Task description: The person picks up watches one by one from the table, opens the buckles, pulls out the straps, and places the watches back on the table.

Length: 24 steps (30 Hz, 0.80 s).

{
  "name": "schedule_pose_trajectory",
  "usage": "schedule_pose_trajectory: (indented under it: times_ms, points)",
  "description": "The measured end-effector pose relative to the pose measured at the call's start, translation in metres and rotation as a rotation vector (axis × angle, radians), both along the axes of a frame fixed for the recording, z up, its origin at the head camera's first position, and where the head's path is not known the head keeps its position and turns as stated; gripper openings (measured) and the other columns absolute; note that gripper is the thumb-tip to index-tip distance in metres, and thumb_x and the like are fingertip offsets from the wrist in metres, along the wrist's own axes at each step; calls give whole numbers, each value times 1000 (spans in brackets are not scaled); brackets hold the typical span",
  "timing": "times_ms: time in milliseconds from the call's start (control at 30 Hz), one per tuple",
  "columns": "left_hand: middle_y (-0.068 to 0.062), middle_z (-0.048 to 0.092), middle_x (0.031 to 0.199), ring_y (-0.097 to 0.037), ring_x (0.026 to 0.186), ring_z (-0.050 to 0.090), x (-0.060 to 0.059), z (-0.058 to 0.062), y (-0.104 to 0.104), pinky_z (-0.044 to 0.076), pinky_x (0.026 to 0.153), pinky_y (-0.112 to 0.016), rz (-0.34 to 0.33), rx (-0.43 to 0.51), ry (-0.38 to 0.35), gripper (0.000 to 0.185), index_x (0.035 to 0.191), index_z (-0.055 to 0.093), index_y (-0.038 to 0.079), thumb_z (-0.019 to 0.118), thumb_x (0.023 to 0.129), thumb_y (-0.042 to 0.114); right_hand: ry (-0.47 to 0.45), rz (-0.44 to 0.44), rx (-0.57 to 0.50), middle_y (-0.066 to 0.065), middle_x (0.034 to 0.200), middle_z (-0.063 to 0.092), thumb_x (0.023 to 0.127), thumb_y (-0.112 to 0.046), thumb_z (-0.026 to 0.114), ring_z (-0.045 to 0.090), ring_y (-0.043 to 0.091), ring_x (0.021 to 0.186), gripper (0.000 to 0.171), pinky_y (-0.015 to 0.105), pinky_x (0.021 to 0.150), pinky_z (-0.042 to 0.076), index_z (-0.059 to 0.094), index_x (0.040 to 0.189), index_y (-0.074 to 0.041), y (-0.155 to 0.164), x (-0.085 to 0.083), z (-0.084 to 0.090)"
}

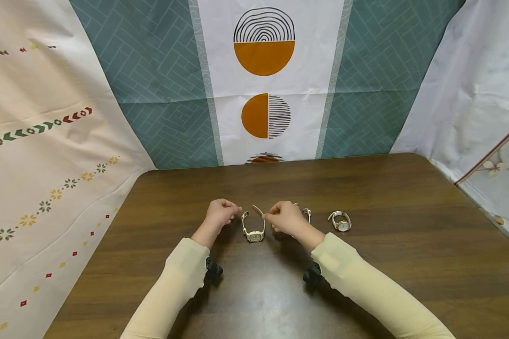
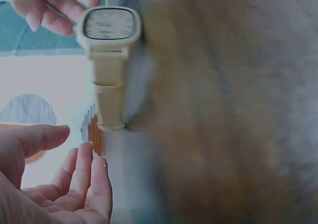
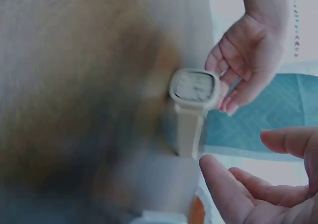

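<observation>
A cream wristwatch (image 1: 255, 236) with a squarish dial stands on the table between the two hands, its strap unfastened and both ends rising toward the back. My left hand (image 1: 221, 213) hovers just left of it; in the left wrist view this hand's thumb and fingers (image 2: 101, 182) are spread apart near the strap (image 2: 109, 75), holding nothing. On the other side, my right hand (image 1: 286, 217) has its fingertips right at the longer strap end. The right wrist view shows its thumb and index finger (image 3: 218, 182) apart, the index tip beside the strap (image 3: 190, 132).
Partly hidden behind the right hand is a light-strapped watch (image 1: 307, 214). Farther right lies a watch with a round dial (image 1: 342, 226) and a pale strap. The brown wooden table (image 1: 254, 292) ends at a patterned cloth (image 1: 267, 113) hung behind it.
</observation>
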<state>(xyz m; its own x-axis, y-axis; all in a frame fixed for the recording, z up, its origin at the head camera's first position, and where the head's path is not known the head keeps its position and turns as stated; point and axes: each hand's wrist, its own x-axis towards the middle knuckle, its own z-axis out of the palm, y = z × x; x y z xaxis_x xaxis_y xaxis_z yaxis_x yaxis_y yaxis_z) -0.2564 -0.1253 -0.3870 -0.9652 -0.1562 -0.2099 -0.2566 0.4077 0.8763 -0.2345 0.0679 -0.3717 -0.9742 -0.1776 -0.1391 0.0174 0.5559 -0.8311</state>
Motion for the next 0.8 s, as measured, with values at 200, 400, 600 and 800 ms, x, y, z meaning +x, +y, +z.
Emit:
schedule_pose_trajectory:
  times_ms: [200,400,600,800]
  points:
    - [-2,53,77,-11,63,54,-2,19,17,49,60,-20,-94,-37,38,17,92,61,-1,69,85,13,12,-16,-8,20,96,68,90,-22,65,69,29,82,29,34,70,58,64,103,3,27,-3,20]
    - [-5,57,85,-25,79,63,-3,39,57,55,78,-38,-210,11,45,19,97,61,-2,68,87,12,48,-82,-7,18,94,66,91,-22,62,65,12,66,32,24,64,56,64,106,7,67,-10,40]
    - [-8,59,91,-32,91,65,0,49,97,55,82,-37,-270,55,34,20,99,61,-3,68,87,11,46,-142,-2,15,90,68,92,-21,61,63,6,66,37,21,64,56,62,110,11,105,-15,51]
    - [-9,61,88,-26,81,66,0,52,129,56,79,-37,-321,62,21,19,97,62,-4,68,87,10,35,-180,47,18,94,68,92,-23,60,62,5,65,39,23,66,56,61,112,10,133,-16,49]
